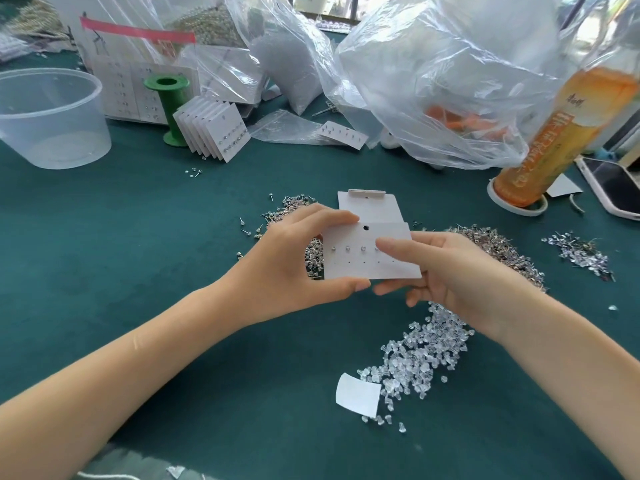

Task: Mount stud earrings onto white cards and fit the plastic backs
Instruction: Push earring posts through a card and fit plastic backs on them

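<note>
A white card (pixel 372 265) with a hang hole and a row of stud earrings is held above the green table. My left hand (pixel 294 261) grips its left edge, fingers on top and thumb below. My right hand (pixel 443 268) holds the right side, its thumb pressing on the row of studs and its fingers behind the card. Another white card (pixel 367 207) lies flat just behind it. Loose studs are heaped at left (pixel 287 211) and at right (pixel 498 247). Clear plastic backs (pixel 422 355) are strewn below my right hand.
A clear plastic tub (pixel 48 119) stands far left, with a green spool (pixel 171 105) and a fan of filled cards (pixel 214 131) beside it. Crumpled plastic bags (pixel 433 81) fill the back. An orange bottle (pixel 568 133) and a phone (pixel 613 188) sit right. A small paper scrap (pixel 358 394) lies near.
</note>
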The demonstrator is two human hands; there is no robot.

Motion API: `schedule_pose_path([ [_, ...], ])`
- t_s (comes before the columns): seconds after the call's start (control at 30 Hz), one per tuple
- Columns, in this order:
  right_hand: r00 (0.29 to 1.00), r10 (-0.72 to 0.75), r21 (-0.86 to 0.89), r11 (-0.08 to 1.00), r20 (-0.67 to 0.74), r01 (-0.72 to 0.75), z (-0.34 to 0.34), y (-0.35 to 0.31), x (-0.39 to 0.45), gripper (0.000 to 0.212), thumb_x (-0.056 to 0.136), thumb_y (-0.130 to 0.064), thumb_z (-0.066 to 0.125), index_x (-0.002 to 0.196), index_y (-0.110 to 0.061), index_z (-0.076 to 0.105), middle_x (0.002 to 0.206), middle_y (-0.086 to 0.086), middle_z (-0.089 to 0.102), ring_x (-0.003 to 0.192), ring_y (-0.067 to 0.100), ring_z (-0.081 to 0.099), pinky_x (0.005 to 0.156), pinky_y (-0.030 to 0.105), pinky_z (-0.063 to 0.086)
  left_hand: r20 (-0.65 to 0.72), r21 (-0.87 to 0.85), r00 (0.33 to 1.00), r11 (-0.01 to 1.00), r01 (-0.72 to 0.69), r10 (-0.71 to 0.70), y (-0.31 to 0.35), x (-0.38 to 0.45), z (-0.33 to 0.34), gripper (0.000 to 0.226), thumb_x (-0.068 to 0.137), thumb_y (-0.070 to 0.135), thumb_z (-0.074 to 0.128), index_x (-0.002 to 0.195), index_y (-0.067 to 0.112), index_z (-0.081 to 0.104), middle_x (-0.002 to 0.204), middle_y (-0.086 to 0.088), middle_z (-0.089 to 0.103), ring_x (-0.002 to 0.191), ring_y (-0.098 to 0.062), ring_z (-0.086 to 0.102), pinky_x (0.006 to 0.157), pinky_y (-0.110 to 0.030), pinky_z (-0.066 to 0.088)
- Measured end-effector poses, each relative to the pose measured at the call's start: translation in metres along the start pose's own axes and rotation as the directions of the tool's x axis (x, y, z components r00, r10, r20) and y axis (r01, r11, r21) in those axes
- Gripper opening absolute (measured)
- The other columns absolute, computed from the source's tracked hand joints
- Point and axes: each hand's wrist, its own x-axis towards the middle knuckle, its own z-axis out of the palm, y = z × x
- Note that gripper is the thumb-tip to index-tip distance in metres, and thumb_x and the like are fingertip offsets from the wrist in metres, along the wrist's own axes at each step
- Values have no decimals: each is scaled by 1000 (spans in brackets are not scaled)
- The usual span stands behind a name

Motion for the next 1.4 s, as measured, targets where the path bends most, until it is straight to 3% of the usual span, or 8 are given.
schedule_pose_path([
  [0.23, 999, 41, 14, 999, 9, -41, 3, 4, -1, 52, 56, -42, 74, 100, -14, 70, 85, 4, 75, 64, 13, 69, 48, 17, 48, 5, 12, 999, 998, -54, 53, 1, -1, 1, 66, 67, 37, 80, 122, 9, 58, 115, -2, 60, 106, -15, 56, 94, -28, 43],
  [0.57, 998, -47, 41, 998, -50, 49, 1, 10, -9, 36, 59, -36, 76, 89, -17, 71, 76, 2, 73, 55, 12, 64, 45, 17, 45, 0, 53, 992, 990, -129, 129, 10, 1, 4, 68, 68, 41, 79, 125, 14, 56, 116, 5, 56, 108, -10, 52, 95, -23, 41],
  [0.73, 969, -148, 83, 982, -196, 167, -17, 11, -23, 40, 50, -38, 78, 84, -18, 73, 72, -1, 72, 51, 8, 59, 44, 15, 44, 0, -67, 995, 992, -103, 103, 21, 9, 11, 79, 71, 51, 71, 138, 21, 41, 128, 10, 52, 112, 2, 48, 94, -12, 37],
  [0.8, 937, -169, 103, 972, -306, 210, -33, 13, -30, 45, 46, -38, 78, 85, -16, 72, 69, -3, 70, 48, 7, 57, 43, 15, 42, 0, -115, 1000, 993, -17, 17, 22, 13, 14, 69, 78, 48, 69, 136, 25, 42, 124, 10, 56, 108, 3, 51, 92, -14, 40],
  [0.87, 903, -202, 109, 959, -380, 261, -48, 18, -39, 41, 46, -38, 77, 80, -16, 71, 65, -3, 69, 45, 7, 54, 40, 15, 39, 20, -73, 1000, 997, 18, -17, 22, 17, 19, 41, 84, 33, 68, 122, 23, 57, 108, 11, 63, 98, 3, 55, 85, -17, 44],
  [0.97, 869, -246, 89, 946, -430, 312, -62, 27, -48, 27, 50, -37, 77, 71, -21, 74, 64, -4, 68, 44, 7, 52, 38, 15, 36, 169, 42, 986, 999, -10, 3, 24, 23, 30, 11, 85, 16, 68, 96, 19, 70, 88, 11, 64, 79, 6, 55, 73, -4, 37],
  [1.1, 821, -292, 42, 933, -490, 357, -65, 43, -53, 22, 52, -40, 77, 70, -28, 76, 65, -7, 69, 47, 4, 51, 41, 13, 36, 351, 171, 936, 985, -35, -28, 30, 32, 44, 8, 87, 21, 66, 93, 23, 72, 87, 11, 64, 69, 11, 51, 66, -2, 33],
  [1.4, 755, -349, 58, 889, -555, 453, -68, 62, -49, 14, 61, -33, 74, 74, -33, 77, 80, -12, 75, 67, -1, 66, 53, 11, 46, 387, 126, 918, 991, 40, -87, 41, 48, 61, 6, 83, 29, 70, 88, 25, 72, 81, 12, 67, 73, -2, 59, 67, -15, 47],
])
